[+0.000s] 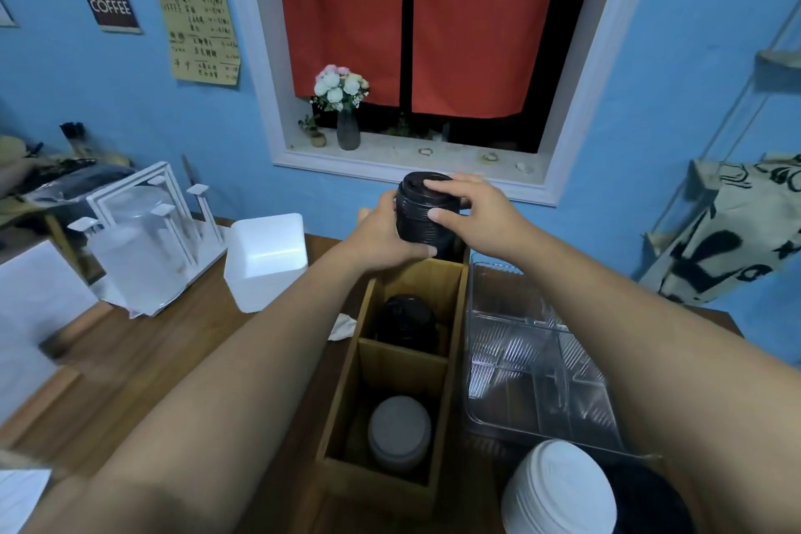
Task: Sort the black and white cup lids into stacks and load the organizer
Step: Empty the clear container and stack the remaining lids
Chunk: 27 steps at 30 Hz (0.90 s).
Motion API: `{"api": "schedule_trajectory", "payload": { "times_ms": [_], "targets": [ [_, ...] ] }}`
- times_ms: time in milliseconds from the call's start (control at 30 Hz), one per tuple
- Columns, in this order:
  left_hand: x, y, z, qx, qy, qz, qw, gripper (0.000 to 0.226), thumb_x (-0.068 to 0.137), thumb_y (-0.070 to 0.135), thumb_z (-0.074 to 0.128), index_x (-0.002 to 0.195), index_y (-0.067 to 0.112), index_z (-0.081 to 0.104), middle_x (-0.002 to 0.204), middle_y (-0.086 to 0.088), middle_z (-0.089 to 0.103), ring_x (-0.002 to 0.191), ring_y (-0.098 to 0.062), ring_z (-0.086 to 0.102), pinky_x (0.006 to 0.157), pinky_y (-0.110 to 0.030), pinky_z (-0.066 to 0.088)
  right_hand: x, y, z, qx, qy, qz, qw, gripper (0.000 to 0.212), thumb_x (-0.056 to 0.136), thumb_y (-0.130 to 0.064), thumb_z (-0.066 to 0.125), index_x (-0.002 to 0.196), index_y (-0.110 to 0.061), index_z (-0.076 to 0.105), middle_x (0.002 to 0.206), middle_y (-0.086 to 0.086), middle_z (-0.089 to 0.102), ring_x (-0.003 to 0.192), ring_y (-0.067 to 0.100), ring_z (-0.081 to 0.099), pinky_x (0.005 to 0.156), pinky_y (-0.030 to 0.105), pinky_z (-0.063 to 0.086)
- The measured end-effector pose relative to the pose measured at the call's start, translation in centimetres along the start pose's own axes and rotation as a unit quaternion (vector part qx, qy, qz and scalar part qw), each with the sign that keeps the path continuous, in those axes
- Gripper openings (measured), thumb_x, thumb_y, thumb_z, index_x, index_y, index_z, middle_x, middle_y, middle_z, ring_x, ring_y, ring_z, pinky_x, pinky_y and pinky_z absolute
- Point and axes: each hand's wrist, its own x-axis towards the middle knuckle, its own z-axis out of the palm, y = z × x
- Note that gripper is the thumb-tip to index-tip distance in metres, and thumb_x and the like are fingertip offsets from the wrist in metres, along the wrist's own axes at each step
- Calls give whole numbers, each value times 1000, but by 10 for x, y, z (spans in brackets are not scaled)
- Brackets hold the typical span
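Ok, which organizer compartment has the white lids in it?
The nearest compartment, with the white lid stack. The middle holds black lids, and the left hand and right hand grip a black stack at the far end.

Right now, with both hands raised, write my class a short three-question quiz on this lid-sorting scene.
1. True or false: the left hand and right hand both hold the black lid stack over the far end of the wooden organizer.
2. What colour are the nearest lids in the organizer? A black, B white, C red.
3. Fill in: the clear box sits on the organizer's ____ side.
Key: 1 true; 2 B; 3 right.
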Motion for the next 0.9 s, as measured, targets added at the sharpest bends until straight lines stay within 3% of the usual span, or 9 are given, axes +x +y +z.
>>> {"api": "schedule_trajectory", "payload": {
  "times_ms": [133,300,400,467,600,700,800,900],
  "targets": [
    [-2,0,6,-9,20,13,1000,83,78,47,83,143,26,36,124,10,49,131,-22,39,112,-48,39,-4,9,4,-22,-22,0,1000,48,98,-31,65,144,-30,55,151,3,42,141,18,39,119,37,33],
    [-10,1,14,-41,50,-4,998,78,79,46,82,143,25,42,129,5,57,130,-23,46,110,-49,44,-11,8,8,-66,-9,-13,998,48,101,-38,56,149,-31,49,154,-2,40,140,18,40,118,38,33],
    [-18,8,17,-29,72,4,997,80,82,40,81,146,20,38,130,3,53,135,-26,41,113,-44,38,-13,5,3,-136,-40,-9,990,55,102,-45,51,155,-37,36,163,2,27,148,25,29,118,47,31],
    [-26,14,19,-10,87,-7,996,88,84,40,79,151,13,30,144,-4,48,141,-27,31,112,-42,34,-16,4,-2,-157,-58,-1,986,62,101,-49,51,158,-40,26,167,2,17,152,28,21,119,51,29],
    [-57,19,21,38,132,-15,990,101,85,44,78,159,13,18,157,-10,36,149,-25,21,117,-42,29,-31,2,-19,-120,-64,-1,991,73,100,-51,53,160,-43,11,170,-1,6,155,27,12,123,47,21],
    [-93,23,25,67,156,9,986,90,87,38,78,156,15,26,154,-9,40,147,-24,23,118,-39,27,-63,5,-38,-87,-35,-12,996,74,101,-40,56,161,-35,14,169,-1,14,155,15,13,123,35,18],
    [-131,26,39,89,158,45,982,82,85,36,78,152,17,34,148,-6,45,142,-22,29,117,-35,27,-112,15,-52,-76,-20,-14,997,70,102,-30,58,161,-26,20,166,-2,24,153,11,19,125,34,17],
    [-174,34,61,87,169,68,979,77,85,32,80,149,13,41,146,-5,47,140,-19,32,116,-27,25,-160,25,-63,-83,-18,1,996,63,102,-27,58,158,-26,29,164,-3,30,151,11,24,125,34,19]
  ]
}}
